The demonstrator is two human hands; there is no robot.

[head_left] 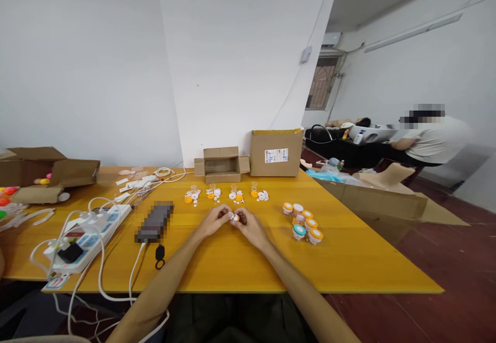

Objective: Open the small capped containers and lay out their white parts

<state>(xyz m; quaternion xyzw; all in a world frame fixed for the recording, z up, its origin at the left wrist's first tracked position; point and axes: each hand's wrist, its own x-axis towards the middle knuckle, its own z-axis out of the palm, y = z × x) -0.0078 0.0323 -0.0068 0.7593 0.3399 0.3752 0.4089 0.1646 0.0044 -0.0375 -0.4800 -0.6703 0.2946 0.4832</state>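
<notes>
Above the middle of the table, my left hand [217, 220] and my right hand [250, 227] close their fingers on one small clear jar [233, 217] with an orange-and-white cap. Fingers cover much of it, so I cannot tell how far the cap sits on. Beyond my hands stands a row of open clear cups, among them a cup [254, 186] on the right. By each cup lie small white parts [263, 196] and an orange ring [188, 199]. To the right of my right hand is a cluster of capped jars, mostly orange-rimmed [315, 235], one with a teal-rimmed cap [298, 231].
At the back are a small open carton [222, 170] and a larger closed box [276, 153]. On the left lie a phone [155, 221], a power strip [96, 239] with white cables and an open box [50, 170] of coloured balls. A person [430, 139] sits at the far right.
</notes>
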